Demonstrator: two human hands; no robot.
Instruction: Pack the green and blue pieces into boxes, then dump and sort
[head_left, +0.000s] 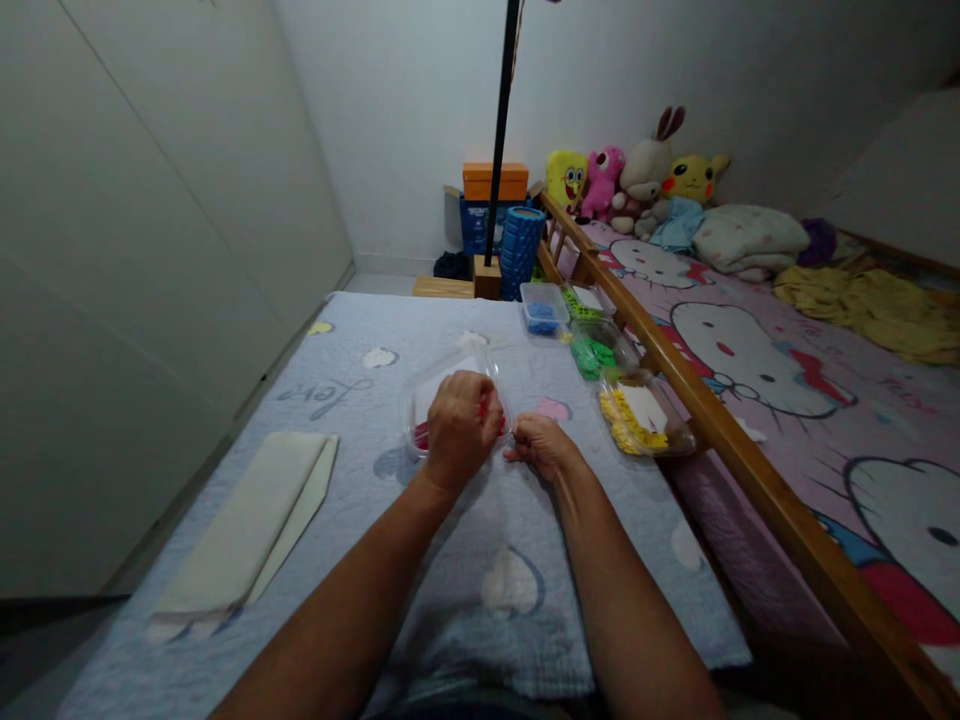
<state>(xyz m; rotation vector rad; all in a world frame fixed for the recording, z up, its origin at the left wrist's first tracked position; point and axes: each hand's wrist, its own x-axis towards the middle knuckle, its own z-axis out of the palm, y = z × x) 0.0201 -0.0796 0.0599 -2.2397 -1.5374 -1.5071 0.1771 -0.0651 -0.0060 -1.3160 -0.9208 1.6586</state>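
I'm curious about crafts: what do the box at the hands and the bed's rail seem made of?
Box: likely clear, glossy plastic, since red pieces show through and its edges catch light. Bed's rail: probably varnished wood, judging by its brown colour and sheen.

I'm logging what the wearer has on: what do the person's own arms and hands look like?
The left hand and right hand are ungloved. Both forearms are bare as far as the picture shows, with no sleeve, watch or bracelet visible. Whether there are rings is too small to tell.
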